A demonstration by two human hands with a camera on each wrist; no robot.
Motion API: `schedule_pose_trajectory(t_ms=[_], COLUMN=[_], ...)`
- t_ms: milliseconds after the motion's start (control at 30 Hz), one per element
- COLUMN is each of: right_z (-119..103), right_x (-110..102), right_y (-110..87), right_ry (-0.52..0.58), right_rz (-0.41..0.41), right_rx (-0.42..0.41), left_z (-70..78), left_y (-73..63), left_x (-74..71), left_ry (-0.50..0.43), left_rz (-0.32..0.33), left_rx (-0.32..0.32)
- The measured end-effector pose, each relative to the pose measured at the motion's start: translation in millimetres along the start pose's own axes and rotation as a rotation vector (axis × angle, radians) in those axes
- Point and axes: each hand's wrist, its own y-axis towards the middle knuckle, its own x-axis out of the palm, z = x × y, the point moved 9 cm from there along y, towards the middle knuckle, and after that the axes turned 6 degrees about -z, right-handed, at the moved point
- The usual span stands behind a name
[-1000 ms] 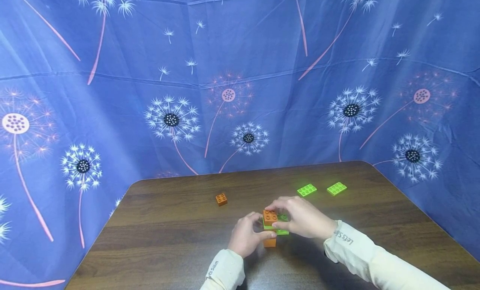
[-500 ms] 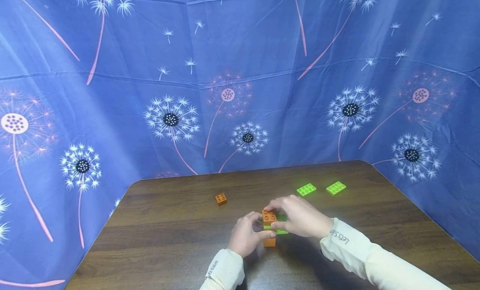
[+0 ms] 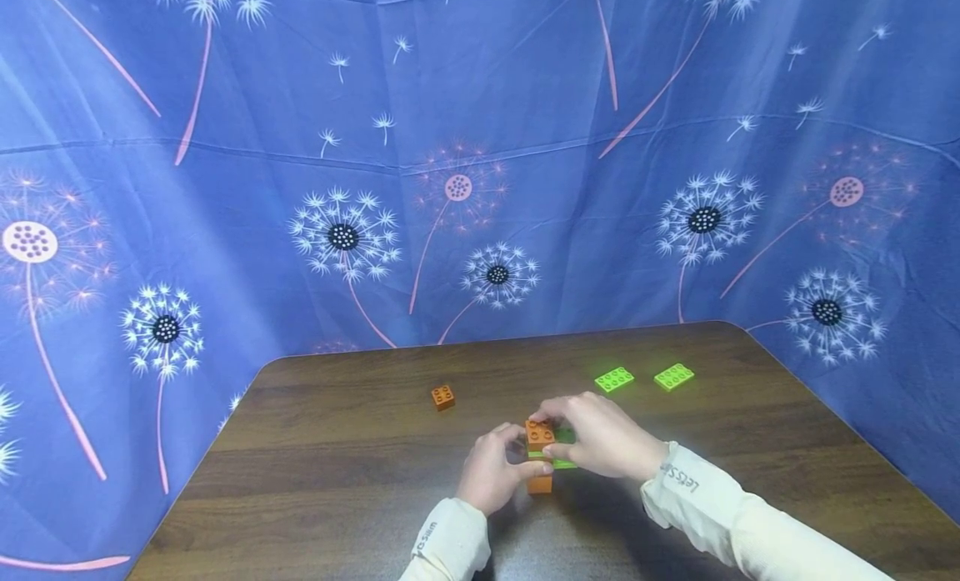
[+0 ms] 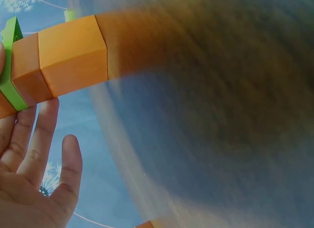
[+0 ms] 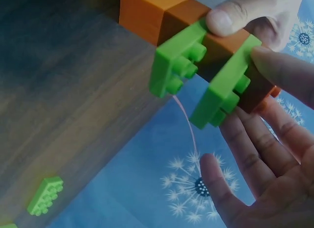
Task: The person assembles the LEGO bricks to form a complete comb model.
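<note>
Block tower (image 5: 210,58), upright — orange bricks (image 5: 144,14); two green plates (image 5: 164,66), jutting sideways

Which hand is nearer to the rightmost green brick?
The right hand: it holds the tower near its top, in front and left of the rightmost green brick. The left hand holds the tower lower, farther from that brick.

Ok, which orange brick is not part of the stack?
The orange brick lying apart on the table, beyond the left hand; the other orange bricks are in the stack.

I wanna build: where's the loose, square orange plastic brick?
In the head view, the brick is on the brown table, left of the orange and green tower, beyond the left hand.
</note>
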Motion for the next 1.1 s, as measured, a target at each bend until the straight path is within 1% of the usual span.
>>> schedule_pose_trajectory(t_ms=[200,300,533,767,933,1100], right_z=[5,7,8,11,15,16], right_x=[5,7,12,15,20,21], right_y=[-6.3,-8.3,-11.5,-13.3,-16.4,-20.3], right_ry=[0.017,0.044,0.089,0.12,0.185,0.22], right_rz=[0.056,0.08,0.123,0.135,0.137,0.182], right_rx=[0.024,0.039,0.02,0.02,0.039,0.047], left_z=[-0.2,0.0,-1.0,-0.3,-0.5,1.1], left_y=[-0.1,-0.3,-0.5,-0.3,-0.6,0.5], left_x=[2.2,1.5,0.3,-1.4,-1.5,-2.7], left_ry=[0.005,0.004,0.027,0.026,0.024,0.033], left_rz=[-0.006,0.0,0.007,0.01,0.011,0.015], left_rx=[0.001,0.005,0.0,0.002,0.002,0.013])
